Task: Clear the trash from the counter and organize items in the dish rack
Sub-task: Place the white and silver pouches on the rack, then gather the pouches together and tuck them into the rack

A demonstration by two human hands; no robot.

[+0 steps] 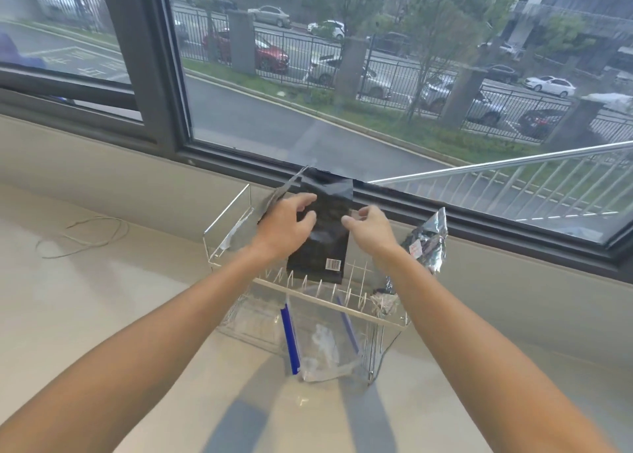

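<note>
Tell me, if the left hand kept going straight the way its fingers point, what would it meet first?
The left hand points right, its fingers already on the black pouch. Past it, the right hand probably comes next, though depth is unclear.

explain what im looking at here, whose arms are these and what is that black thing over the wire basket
There is no machine here: a person wears a camera on the head, so this single picture looks forward and down along their own two bare arms. The left hand and right hand both grip a black pouch with a barcode, held upright over a wire dish rack. The rack stands on a pale counter below a window. A silver foil bag leans at the rack's right side, and a clear bag with blue edges hangs at its front. A thin string lies on the counter to the left.
</note>
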